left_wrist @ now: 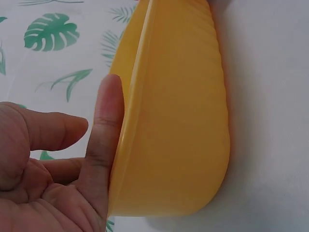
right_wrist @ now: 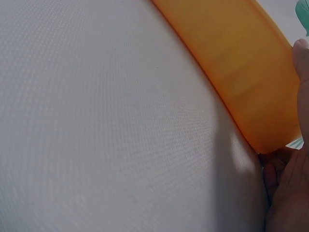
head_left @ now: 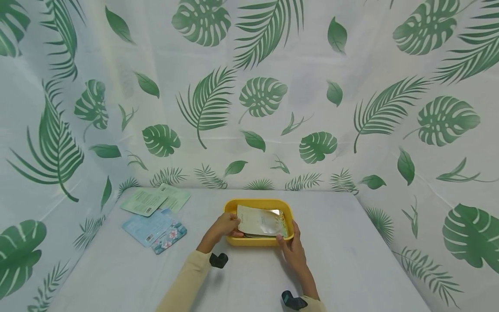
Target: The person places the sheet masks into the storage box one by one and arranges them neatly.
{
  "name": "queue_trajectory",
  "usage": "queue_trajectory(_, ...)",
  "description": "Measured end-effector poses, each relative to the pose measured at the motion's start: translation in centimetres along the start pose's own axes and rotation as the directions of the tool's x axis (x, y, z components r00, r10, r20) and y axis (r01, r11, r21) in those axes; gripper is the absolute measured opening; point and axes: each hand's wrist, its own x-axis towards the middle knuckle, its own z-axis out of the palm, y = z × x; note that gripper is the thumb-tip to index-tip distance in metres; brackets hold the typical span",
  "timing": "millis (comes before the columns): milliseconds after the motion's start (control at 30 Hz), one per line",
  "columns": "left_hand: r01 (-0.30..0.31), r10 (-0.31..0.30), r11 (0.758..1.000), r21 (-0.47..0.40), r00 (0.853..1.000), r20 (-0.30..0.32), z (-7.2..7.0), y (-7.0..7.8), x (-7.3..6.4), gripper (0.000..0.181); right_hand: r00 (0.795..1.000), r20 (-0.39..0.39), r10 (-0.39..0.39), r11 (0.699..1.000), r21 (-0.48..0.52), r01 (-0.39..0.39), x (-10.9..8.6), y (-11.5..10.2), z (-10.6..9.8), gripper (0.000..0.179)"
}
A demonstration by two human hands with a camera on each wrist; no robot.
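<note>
A yellow plastic basket (head_left: 255, 243) with rounded corners stands on the white-covered table. Inside lies a flat, shiny cream packet (head_left: 257, 221) with floral print at its right end, over at least one more packet. My left hand (head_left: 226, 226) reaches over the basket's left side, fingertips right at the packet's left edge. In the left wrist view, one straight finger (left_wrist: 108, 111) lies along the basket's rim, and nothing shows between thumb and fingers. My right hand (head_left: 293, 249) grips the basket's right near corner, thumb at the rim and fingers round the outside.
Green packets (head_left: 145, 201) overlap at the table's back left. Closer to me lie a light blue packet (head_left: 146, 227) and a floral blue one (head_left: 170, 238). A leaf-printed white curtain (head_left: 265, 143) rises behind the table and along both sides.
</note>
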Motion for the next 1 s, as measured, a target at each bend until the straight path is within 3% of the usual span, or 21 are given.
queue_trajectory(400,-0.017,0.018,0.997,0.076,1.0,-0.014,0.29,-0.4,0.3,0.044,1.0,0.01,0.006,1.0,-0.018,-0.006,-0.04,-0.28,-0.22,0.08)
queue_trajectory(567,-0.004,0.006,0.989,0.15,1.0,-0.017,0.46,-0.33,0.33,0.045,1.0,0.008,-0.003,1.0,-0.007,0.003,-0.11,-0.25,-0.14,0.079)
queue_trajectory(733,0.01,-0.013,0.978,0.208,1.0,0.013,0.44,0.08,0.42,0.044,1.0,0.004,-0.02,1.0,-0.005,0.02,-0.14,-0.29,-0.18,0.079)
queue_trajectory(1000,0.034,-0.049,0.976,0.214,0.997,0.066,0.14,0.43,0.54,0.048,1.0,0.002,-0.018,1.0,0.007,0.018,-0.03,-0.1,-0.13,0.079)
